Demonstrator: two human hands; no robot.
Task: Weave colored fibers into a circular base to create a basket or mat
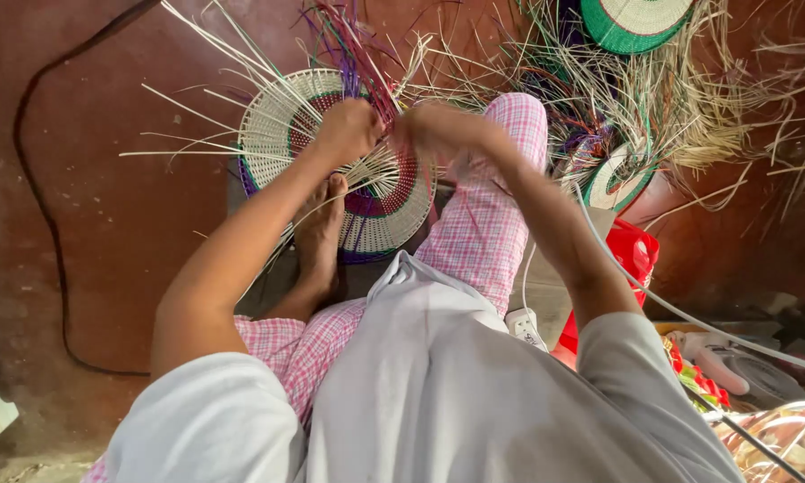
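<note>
A round woven basket base [282, 125], white with red, green and purple rings, stands tilted on the floor against my bare foot [320, 234]. Loose pale straw strands stick out from its rim. My left hand [349, 130] is closed on a bunch of coloured strands [353, 45] at the basket's upper edge. My right hand [429, 132] is right beside it, fingers pinched on the same strands where they meet the weave. My knee in pink checked trousers [501, 170] rises just behind the right hand.
A heap of dry straw [679, 107] lies at the upper right with a green-rimmed woven disc [635, 20] and another small woven piece [619, 179]. A red bag [633, 255], a white cable [688, 315] and a black cord [40, 206] lie on the dark red floor.
</note>
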